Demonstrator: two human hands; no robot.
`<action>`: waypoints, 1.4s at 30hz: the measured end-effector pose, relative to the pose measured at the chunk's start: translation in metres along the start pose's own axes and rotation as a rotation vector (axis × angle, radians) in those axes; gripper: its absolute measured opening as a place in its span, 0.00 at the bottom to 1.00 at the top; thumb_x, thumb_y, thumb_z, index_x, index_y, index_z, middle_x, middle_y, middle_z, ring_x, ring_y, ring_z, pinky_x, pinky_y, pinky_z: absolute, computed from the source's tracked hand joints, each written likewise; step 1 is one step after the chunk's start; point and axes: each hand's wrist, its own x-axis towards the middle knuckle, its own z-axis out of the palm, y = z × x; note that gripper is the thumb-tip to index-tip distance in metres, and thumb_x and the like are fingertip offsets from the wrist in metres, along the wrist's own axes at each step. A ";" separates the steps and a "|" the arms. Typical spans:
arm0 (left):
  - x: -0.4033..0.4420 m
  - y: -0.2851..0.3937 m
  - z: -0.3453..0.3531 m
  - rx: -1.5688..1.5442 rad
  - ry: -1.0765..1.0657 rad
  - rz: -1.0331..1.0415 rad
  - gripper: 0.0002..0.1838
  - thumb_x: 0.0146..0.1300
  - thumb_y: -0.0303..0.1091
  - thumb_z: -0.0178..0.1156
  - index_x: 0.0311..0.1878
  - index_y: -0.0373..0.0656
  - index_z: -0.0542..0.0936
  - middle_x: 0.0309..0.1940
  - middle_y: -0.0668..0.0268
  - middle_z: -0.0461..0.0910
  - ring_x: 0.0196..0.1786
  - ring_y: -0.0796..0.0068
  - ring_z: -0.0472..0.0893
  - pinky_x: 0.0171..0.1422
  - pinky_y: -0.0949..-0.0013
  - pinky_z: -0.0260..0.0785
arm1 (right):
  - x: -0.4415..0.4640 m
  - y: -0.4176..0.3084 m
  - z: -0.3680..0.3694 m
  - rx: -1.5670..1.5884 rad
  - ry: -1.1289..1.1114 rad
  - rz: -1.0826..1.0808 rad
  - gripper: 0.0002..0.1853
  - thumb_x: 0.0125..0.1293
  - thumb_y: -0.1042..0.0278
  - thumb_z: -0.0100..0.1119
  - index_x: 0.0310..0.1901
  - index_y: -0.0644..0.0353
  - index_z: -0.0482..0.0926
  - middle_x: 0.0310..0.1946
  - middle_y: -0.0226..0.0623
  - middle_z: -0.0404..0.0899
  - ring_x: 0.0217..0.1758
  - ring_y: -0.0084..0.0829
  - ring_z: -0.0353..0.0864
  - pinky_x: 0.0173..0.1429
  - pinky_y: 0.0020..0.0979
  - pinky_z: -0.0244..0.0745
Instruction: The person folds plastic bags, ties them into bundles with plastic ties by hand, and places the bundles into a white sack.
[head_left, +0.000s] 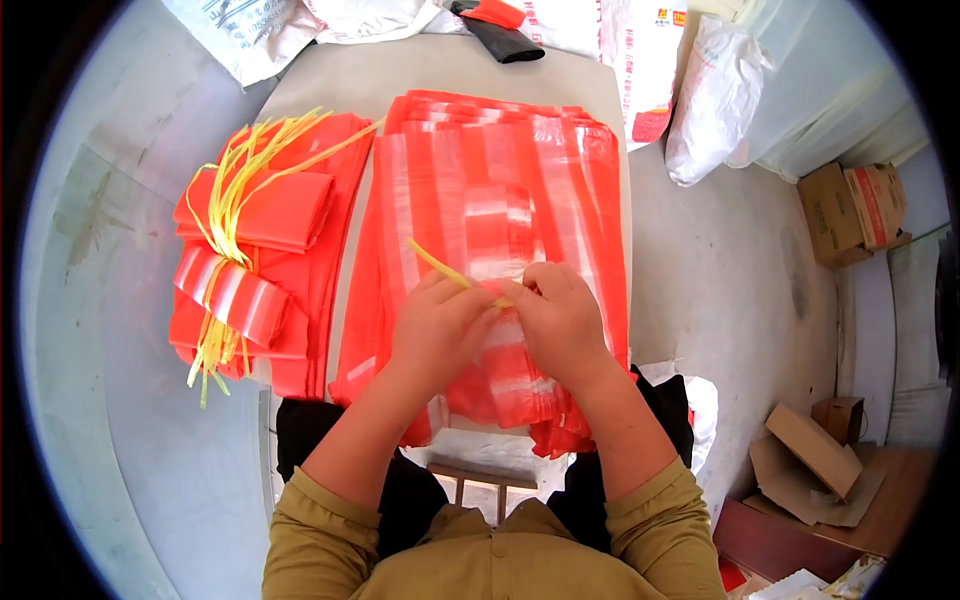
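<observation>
Both hands meet over a stack of red and clear striped plastic bags (585, 200) on the table in front of me. My left hand (440, 325) is closed on a yellow plastic strip (437, 262), whose free end sticks up past the fingers. Close beside it, my right hand (560, 318) has its fingers pinched on the same strip. A rolled bundle of bags (500, 215) lies on the stack, just beyond my fingers. The part of the strip between the hands is mostly hidden.
On the left, folded red bags (300, 205) carry a bunch of yellow strips (228, 210) and a rolled striped bundle (230, 297). White printed sacks (640, 70) and a black roll (503, 42) are at the table's far edge. Cardboard boxes (835, 215) stand to the right.
</observation>
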 end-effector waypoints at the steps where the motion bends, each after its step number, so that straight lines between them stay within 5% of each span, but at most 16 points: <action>1: -0.001 -0.002 0.002 -0.005 0.017 0.010 0.08 0.59 0.27 0.72 0.41 0.40 0.87 0.37 0.58 0.85 0.44 0.54 0.82 0.47 0.56 0.76 | -0.001 0.001 0.001 0.004 0.005 0.039 0.10 0.61 0.77 0.63 0.45 0.60 0.85 0.39 0.39 0.80 0.44 0.44 0.80 0.48 0.41 0.77; 7: 0.001 -0.004 0.003 -0.109 0.030 -0.067 0.07 0.59 0.27 0.71 0.41 0.40 0.87 0.37 0.60 0.85 0.45 0.55 0.82 0.48 0.56 0.76 | 0.006 0.012 -0.008 0.411 -0.152 0.068 0.08 0.56 0.82 0.65 0.38 0.62 0.84 0.42 0.36 0.80 0.49 0.44 0.77 0.50 0.41 0.75; 13: 0.001 -0.007 0.005 -0.111 0.046 -0.070 0.08 0.62 0.26 0.70 0.45 0.39 0.88 0.39 0.58 0.86 0.45 0.56 0.84 0.50 0.58 0.77 | 0.006 0.006 -0.007 0.303 -0.070 0.133 0.05 0.68 0.73 0.65 0.42 0.63 0.87 0.44 0.39 0.82 0.48 0.44 0.79 0.52 0.41 0.75; 22: 0.000 -0.019 -0.004 0.304 -0.033 -0.106 0.06 0.62 0.30 0.70 0.32 0.38 0.84 0.30 0.58 0.83 0.37 0.55 0.81 0.43 0.55 0.75 | 0.000 0.019 -0.007 -0.104 0.021 0.182 0.12 0.68 0.72 0.66 0.52 0.61 0.88 0.41 0.38 0.81 0.45 0.42 0.80 0.51 0.42 0.77; 31: -0.003 -0.024 -0.001 0.434 -0.064 -0.064 0.10 0.61 0.33 0.70 0.27 0.41 0.81 0.27 0.59 0.81 0.36 0.54 0.80 0.43 0.55 0.75 | -0.001 0.018 -0.011 -0.185 -0.012 0.217 0.10 0.64 0.69 0.70 0.45 0.60 0.88 0.36 0.36 0.78 0.42 0.41 0.81 0.44 0.42 0.78; 34: -0.002 -0.023 -0.002 0.465 -0.092 -0.019 0.10 0.61 0.32 0.70 0.27 0.41 0.81 0.27 0.59 0.80 0.36 0.55 0.80 0.43 0.54 0.74 | 0.001 0.017 -0.014 -0.116 -0.014 0.195 0.07 0.67 0.69 0.67 0.43 0.61 0.87 0.38 0.36 0.81 0.40 0.38 0.82 0.42 0.39 0.77; 37: -0.003 -0.023 0.001 0.466 -0.099 -0.020 0.09 0.61 0.32 0.69 0.28 0.42 0.81 0.27 0.59 0.80 0.36 0.55 0.79 0.42 0.54 0.74 | 0.002 0.011 -0.006 0.442 0.012 0.369 0.07 0.71 0.70 0.63 0.40 0.63 0.86 0.36 0.35 0.83 0.36 0.29 0.81 0.40 0.33 0.75; 40: -0.002 -0.022 0.002 0.493 -0.114 -0.017 0.09 0.61 0.32 0.69 0.29 0.42 0.80 0.28 0.59 0.80 0.36 0.54 0.80 0.42 0.54 0.74 | 0.009 0.001 -0.009 0.843 -0.166 0.632 0.13 0.72 0.67 0.63 0.31 0.68 0.80 0.30 0.42 0.82 0.30 0.41 0.76 0.38 0.38 0.73; 42: 0.000 -0.019 0.004 0.456 -0.053 -0.035 0.08 0.60 0.31 0.69 0.28 0.42 0.80 0.28 0.60 0.79 0.35 0.55 0.79 0.41 0.54 0.73 | 0.006 0.007 -0.007 0.793 -0.275 0.658 0.14 0.72 0.65 0.63 0.32 0.68 0.80 0.27 0.41 0.80 0.28 0.40 0.75 0.37 0.37 0.73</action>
